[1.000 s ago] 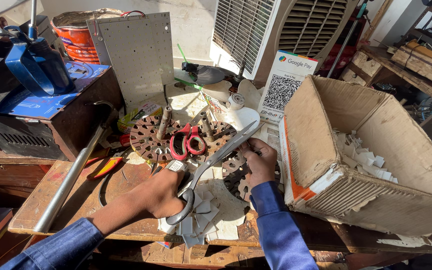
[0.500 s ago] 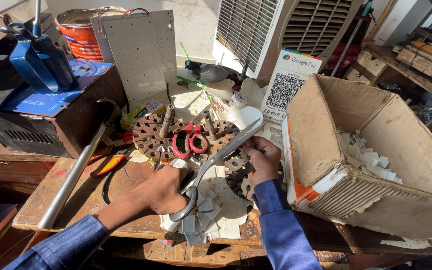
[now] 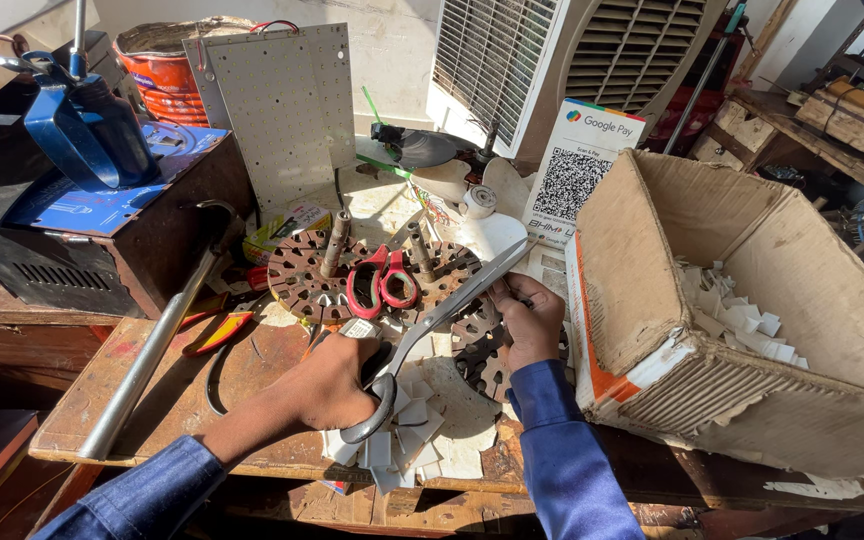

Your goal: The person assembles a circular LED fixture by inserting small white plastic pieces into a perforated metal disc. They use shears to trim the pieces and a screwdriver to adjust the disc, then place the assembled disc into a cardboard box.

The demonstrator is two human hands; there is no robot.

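Little has shifted since a second ago: my left hand (image 3: 330, 385) has slid slightly toward me along the desk (image 3: 157, 390), its grip pressed together around the handles of the big scissors (image 3: 432, 325). My right hand (image 3: 524, 318) pinches something small against the blades, just beside a slotted metal disc (image 3: 474, 352); I cannot tell what it is. White paper strips (image 3: 392, 450) lie under the handles near the desk's front edge. I judge the risk to be my right fingers sitting so close to the blades, where a quick closing could nip them. Loose strips could also slide off the edge. A cardboard box (image 3: 652, 290) of more strips stands at my right.
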